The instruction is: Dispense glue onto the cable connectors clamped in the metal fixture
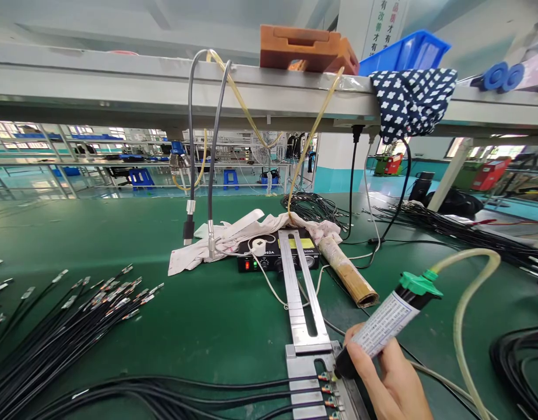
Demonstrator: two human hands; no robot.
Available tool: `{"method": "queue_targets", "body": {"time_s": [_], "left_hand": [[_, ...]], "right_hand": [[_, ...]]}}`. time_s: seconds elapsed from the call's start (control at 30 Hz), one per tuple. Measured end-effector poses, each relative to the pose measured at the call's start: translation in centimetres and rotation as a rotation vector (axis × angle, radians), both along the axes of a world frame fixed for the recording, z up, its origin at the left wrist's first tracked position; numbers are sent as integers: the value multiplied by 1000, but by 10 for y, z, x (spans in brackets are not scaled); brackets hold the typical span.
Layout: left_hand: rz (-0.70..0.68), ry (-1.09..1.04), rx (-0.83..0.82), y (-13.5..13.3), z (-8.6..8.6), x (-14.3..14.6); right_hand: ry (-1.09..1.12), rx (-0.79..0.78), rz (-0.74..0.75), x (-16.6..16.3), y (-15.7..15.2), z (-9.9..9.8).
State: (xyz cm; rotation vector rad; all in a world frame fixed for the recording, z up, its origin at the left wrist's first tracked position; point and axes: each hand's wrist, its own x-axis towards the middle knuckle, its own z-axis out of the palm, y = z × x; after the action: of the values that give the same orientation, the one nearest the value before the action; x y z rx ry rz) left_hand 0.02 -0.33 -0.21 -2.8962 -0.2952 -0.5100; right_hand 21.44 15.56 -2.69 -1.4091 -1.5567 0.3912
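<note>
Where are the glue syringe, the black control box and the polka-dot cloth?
glue syringe (385, 319), head view, on its labelled barrel.
black control box (269, 256), head view, on its front panel.
polka-dot cloth (411, 99), head view, on the hanging fold.

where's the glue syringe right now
In the head view, the glue syringe is at lower right, held in the right hand, its tip down at the cable ends clamped in the metal fixture.

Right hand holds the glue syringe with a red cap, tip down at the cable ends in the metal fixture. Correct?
Not quite. In the head view the syringe in the right hand has a green cap, not red. Its tip is down at the cable ends in the metal fixture.
</note>
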Motion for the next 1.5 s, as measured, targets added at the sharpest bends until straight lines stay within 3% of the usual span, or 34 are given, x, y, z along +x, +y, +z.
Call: {"method": "queue_targets", "body": {"time_s": [0.33,1.07,1.33,1.5], "left_hand": [[20,-5,-17,-2,-3,0],[-2,-11,-34,0,-2,1],[-18,-15,-32,1,-1,1],[-19,-25,-17,1,-3,1]], "right_hand": [[20,-66,-9,1,-4,1],[117,-21,-66,-2,3,-1],[168,-18,-112,7,-18,18],[210,-66,-126,5,-21,4]]}}
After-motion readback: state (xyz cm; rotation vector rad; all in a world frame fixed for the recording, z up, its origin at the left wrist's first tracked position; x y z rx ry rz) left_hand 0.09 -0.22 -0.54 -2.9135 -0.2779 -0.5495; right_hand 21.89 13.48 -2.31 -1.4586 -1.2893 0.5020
